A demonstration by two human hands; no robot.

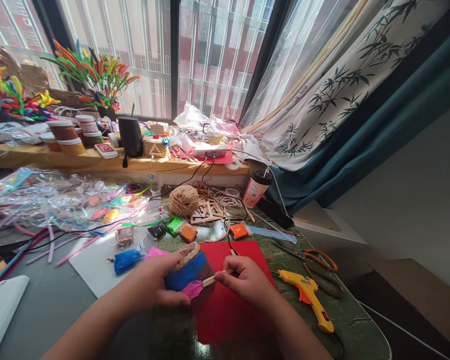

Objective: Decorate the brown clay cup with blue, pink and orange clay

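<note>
My left hand (161,282) is wrapped round a brown cup-like piece (206,295) with a beaded or braided rim, its side partly covered in blue clay (187,272) and a patch of pink clay (192,289). Pinched in my right hand (242,277) is a wooden craft stick (213,281), its tip touching the pink patch. Under the hands lies a red sheet (247,310). Just beyond my left hand are a packet of blue clay (127,261) and some pink material (157,253). The far side of the piece is hidden.
A yellow glue gun (307,295) and scissors (315,257) lie at the right. Behind are a ball of twine (183,201), orange clay packets (240,230) and a paper cup with straw (257,189). Clear plastic bags (60,200) cover the left side. Cables cross the table.
</note>
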